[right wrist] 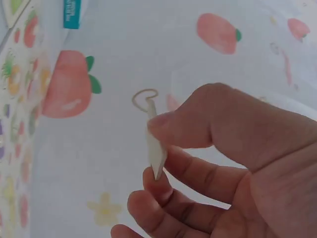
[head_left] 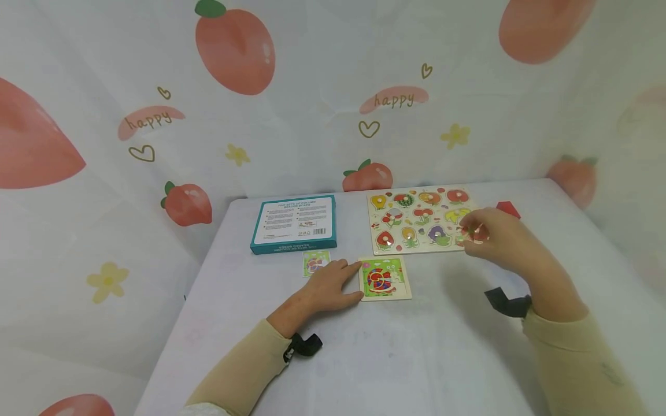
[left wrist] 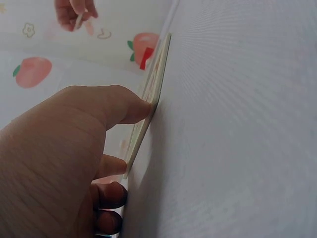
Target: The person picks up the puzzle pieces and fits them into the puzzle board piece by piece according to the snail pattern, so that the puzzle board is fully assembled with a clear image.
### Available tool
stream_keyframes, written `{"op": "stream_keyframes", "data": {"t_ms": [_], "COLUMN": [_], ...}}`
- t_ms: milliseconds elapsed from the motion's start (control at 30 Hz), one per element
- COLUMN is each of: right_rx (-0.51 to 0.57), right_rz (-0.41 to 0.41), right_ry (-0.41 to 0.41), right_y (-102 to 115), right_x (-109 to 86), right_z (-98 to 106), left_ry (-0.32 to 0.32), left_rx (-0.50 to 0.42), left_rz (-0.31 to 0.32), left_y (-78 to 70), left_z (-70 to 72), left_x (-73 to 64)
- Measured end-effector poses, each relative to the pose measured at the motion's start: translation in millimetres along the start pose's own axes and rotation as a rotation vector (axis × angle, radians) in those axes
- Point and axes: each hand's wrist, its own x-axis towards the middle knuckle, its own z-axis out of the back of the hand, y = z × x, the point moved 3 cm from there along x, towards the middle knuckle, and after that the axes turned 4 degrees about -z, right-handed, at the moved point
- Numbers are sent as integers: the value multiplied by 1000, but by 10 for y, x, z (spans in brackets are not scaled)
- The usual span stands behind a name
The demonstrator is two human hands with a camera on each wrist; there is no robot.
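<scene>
A small square snail puzzle (head_left: 384, 278) lies on the white table, its snail picture in red, blue and yellow. My left hand (head_left: 325, 287) rests at its left side, thumb and forefinger spread and touching the edge. In the left wrist view the thumb (left wrist: 130, 110) meets the rim of the board (left wrist: 161, 74). Raised over the right end of a fruit knob puzzle (head_left: 411, 216), my right hand (head_left: 494, 237) pinches a thin, pale puzzle piece (right wrist: 155, 148) between thumb and fingers. That piece shows nearly edge-on in the right wrist view.
A small picture card (head_left: 315, 262) with a snail lies just beyond my left hand. Behind it is a flat teal-edged box (head_left: 295, 222) with printed text. A red object (head_left: 508, 208) lies past the fruit puzzle's right end. Fruit-printed cloth (head_left: 302, 133) hangs behind the table.
</scene>
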Motion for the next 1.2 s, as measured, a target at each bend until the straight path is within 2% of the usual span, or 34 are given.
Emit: {"op": "stream_keyframes", "data": {"t_ms": [233,467,700,933,1200], "right_rx": [-27,15,-21,-28,-75], "right_rz": [96,187,240,243,236], "right_ry": [-74,-107,-83,-27,39], "right_y": [225,408,515,553,561], "right_x": [-196,-279,-237,-162,-39], "right_z": [86,19,-170,-396,-598], "left_ry": [18,29,31,38,35], "left_rx": [3,20,41,41,43], "left_rz": [13,21,20,6,16], "left_y": [7,12,4,-28,0], "left_z": [-15,-31,-28,-18,-29], "left_x": [11,10,3,10,9]}}
